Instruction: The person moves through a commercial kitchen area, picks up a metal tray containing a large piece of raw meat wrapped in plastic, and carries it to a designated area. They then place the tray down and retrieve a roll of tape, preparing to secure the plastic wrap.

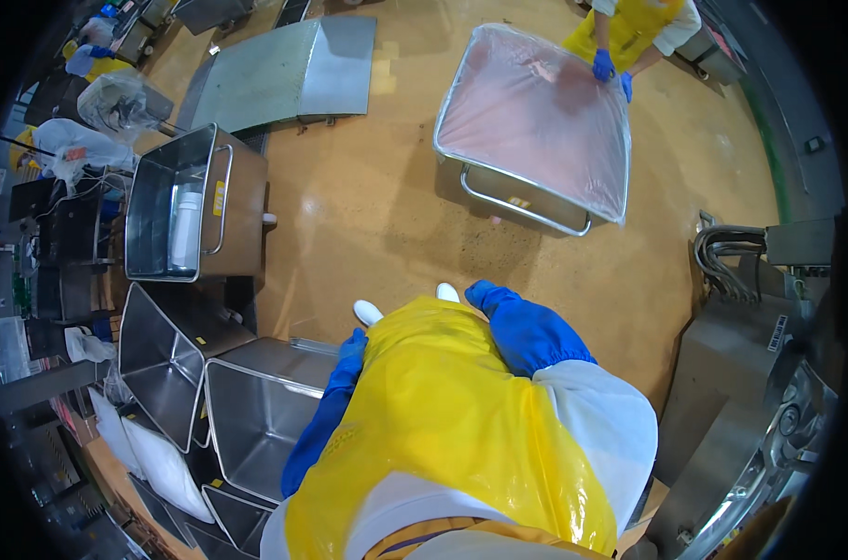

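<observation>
My left hand [352, 345], in a blue glove, hangs beside my yellow apron [433, 383], near the rim of an empty steel bin [265, 420]. Its fingers are too foreshortened to read. Out in front of the apron is my right hand [481, 294], also gloved in blue, with fingers curled in and nothing visible in them. Farther ahead stands a steel tub cart [522, 191] full of pink material under a clear plastic sheet [536, 121]. A co-worker's gloved hands [611, 77] are at its far edge, away from mine.
A steel tub [242, 219] at the left holds a white cylinder [187, 224]. Another steel bin [167, 364] stands behind it. A metal ramp [284, 75] lies at the far left. Steel machinery [732, 373] with bent pipes borders the right. The floor [349, 205] is tan.
</observation>
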The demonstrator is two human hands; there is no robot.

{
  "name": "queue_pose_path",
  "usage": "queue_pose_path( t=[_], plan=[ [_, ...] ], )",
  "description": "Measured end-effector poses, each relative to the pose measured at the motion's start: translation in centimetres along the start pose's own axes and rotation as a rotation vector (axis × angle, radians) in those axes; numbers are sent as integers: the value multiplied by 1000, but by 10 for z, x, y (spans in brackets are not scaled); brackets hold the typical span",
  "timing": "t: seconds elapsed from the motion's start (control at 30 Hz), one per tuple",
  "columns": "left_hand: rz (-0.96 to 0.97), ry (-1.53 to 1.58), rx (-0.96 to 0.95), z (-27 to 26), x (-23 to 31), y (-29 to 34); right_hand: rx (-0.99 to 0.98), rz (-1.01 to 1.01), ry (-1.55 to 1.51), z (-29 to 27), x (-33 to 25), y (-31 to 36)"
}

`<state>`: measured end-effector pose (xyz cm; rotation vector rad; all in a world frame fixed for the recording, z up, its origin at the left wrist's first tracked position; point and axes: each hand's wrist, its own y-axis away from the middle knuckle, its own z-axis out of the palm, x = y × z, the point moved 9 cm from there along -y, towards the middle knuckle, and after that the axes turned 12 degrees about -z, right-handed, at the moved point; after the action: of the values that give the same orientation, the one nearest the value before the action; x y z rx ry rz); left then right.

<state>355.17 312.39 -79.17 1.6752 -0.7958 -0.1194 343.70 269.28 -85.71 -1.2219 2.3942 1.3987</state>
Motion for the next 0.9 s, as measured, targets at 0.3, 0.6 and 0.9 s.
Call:
queue_pose_path(
  t=[0.3, 0.6, 0.9],
  plan=[
    [94, -113, 86, -113, 14, -53, -22, -67, 45, 31, -124, -42],
    [-156, -71, -125, -235, -97, -203, 12, -306, 42, 50, -340, -60],
    [236, -800, -65, -279, -32, -197, 72, 164, 324, 4, -236, 21]
  ],
)
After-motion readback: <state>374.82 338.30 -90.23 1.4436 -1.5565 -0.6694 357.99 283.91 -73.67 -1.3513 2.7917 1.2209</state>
